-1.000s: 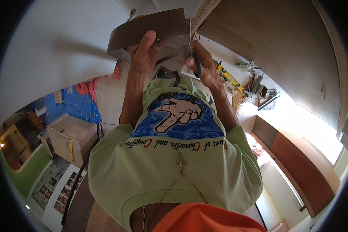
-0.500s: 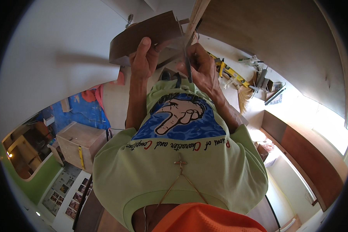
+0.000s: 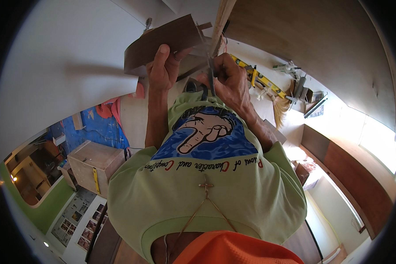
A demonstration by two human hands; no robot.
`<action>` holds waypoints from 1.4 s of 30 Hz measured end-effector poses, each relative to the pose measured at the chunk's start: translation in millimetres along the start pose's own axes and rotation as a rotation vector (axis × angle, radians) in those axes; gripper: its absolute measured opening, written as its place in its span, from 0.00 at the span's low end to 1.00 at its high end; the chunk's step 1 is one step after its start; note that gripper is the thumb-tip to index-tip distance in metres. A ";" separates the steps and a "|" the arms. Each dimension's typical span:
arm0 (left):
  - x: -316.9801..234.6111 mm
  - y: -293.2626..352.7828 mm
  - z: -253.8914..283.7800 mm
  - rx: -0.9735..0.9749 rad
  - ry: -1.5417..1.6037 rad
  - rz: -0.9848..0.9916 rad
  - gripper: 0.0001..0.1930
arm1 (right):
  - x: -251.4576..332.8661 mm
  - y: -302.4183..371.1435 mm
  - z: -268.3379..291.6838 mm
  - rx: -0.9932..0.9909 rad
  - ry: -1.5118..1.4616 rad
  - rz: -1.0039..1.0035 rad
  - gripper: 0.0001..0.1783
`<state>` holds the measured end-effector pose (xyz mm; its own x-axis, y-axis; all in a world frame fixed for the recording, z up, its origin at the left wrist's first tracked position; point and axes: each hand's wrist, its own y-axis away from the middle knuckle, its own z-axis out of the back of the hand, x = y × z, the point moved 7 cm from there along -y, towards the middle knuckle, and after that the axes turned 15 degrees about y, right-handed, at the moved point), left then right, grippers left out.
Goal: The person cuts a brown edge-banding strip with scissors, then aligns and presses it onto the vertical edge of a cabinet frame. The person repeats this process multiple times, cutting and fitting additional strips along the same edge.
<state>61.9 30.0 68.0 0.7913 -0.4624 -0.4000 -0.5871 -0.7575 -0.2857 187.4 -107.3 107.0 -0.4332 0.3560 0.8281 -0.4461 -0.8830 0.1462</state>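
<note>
A dark brown wooden panel (image 3: pixel 176 31) is tilted up at the top middle. My left hand (image 3: pixel 161 72) grips its lower edge, the thumb lying flat on its brown face. To the right of it, my right hand (image 3: pixel 231 83) is closed round a long, thin, flat metal tool (image 3: pixel 211 75), which resembles a file or a blade. The tool runs up along the panel's right-hand edge, its upper part blurred. Its contact with the edge is hard to make out. The fingers of my left hand are partly hidden behind the panel.
A pale wooden upright (image 3: pixel 222 22) stands just beyond the tool, beside a large brown board (image 3: pixel 303 39). Right of my hands lie a yellow spirit level (image 3: pixel 268 85), a straw broom (image 3: pixel 280 110) and assorted tools. A wooden box (image 3: pixel 97 160) stands at the left near a blue surface (image 3: pixel 92 130).
The panel has shifted slightly left. My right hand and the tool have also moved a little left, still by the panel's edge. Both hands keep their grip.
</note>
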 end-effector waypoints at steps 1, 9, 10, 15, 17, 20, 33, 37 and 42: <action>0.7 0.7 0.5 0.000 0.030 0.003 0.20 | -0.8 1.0 -0.3 -0.009 0.006 0.000 0.31; 0.5 8.5 8.1 -0.042 -0.002 -0.006 0.20 | -4.1 3.8 -1.8 0.023 0.043 -0.006 0.32; 0.9 9.0 6.6 -0.013 -0.008 0.004 0.20 | -3.6 4.6 -1.0 0.029 0.057 0.001 0.32; 0.7 12.4 1.6 0.032 -0.059 -0.016 0.22 | -4.7 6.4 -0.2 0.033 0.052 0.016 0.31; 1.5 13.8 0.0 0.022 -0.023 -0.011 0.22 | -5.7 7.7 -1.4 0.011 0.023 0.028 0.29; 2.4 13.7 -2.0 0.014 -0.002 -0.007 0.23 | -7.6 9.7 -2.8 -0.039 -0.033 0.042 0.25; 5.2 12.9 -0.9 0.014 -0.020 0.008 0.21 | -11.6 5.0 4.4 0.044 0.095 -0.008 0.32; 9.7 12.8 -4.9 0.004 -0.041 0.031 0.21 | -12.0 4.2 6.6 0.042 0.065 0.011 0.32; 11.6 9.7 -8.8 0.016 0.029 0.031 0.21 | -14.8 4.3 7.0 0.022 0.068 0.025 0.32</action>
<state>66.8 13.2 68.3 0.7770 -0.4994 -0.3832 -0.6141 -0.7352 -0.2870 197.4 -118.6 99.1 -0.4965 0.3529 0.7931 -0.4172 -0.8982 0.1386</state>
